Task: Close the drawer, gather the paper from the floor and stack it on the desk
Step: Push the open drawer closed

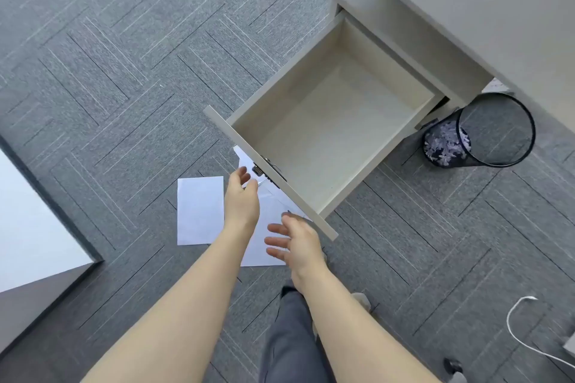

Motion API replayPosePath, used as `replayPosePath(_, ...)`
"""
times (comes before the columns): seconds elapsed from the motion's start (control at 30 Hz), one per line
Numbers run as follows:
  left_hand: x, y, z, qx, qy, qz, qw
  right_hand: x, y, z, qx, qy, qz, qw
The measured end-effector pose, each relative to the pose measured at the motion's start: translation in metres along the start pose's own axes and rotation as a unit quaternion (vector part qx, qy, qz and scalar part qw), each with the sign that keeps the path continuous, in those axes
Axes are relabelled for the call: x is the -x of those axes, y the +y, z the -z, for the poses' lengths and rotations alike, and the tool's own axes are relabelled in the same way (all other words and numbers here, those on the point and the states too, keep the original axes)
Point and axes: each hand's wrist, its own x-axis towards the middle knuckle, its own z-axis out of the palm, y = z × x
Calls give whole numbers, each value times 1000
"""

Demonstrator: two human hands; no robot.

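The beige drawer (329, 121) stands pulled fully out of its cabinet under the desk (485, 0), and its inside is bare. Its grey front panel carries a metal lock at the middle. White paper sheets (199, 211) lie on the grey carpet just in front of that panel, partly under my arms. My left hand (241, 199) hovers with fingers apart just short of the lock. My right hand (294, 241) is spread open near the panel's lower end, over another sheet. Neither hand holds anything.
A black mesh wastebasket (485, 130) with shredded paper stands right of the drawer. A white cable (516, 329) lies on the floor at lower right. A white surface with a dark edge (28, 227) is at the left. My trouser leg is below.
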Motion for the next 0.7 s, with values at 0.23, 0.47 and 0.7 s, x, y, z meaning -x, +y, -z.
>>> replayPosePath(0.23, -12, -5, -11, 71, -24, 9, 997, -15, 2, 4, -93, 70, -31, 993)
replayPosePath(0.47, -22, -2, -24, 87, 5, 1, 996, -21, -5, 11, -118, 79, -22, 990)
replayPosePath(0.7, -34, 19, -51, 61, 3, -13, 998, -34, -33, 25, -138, 88, -1, 986)
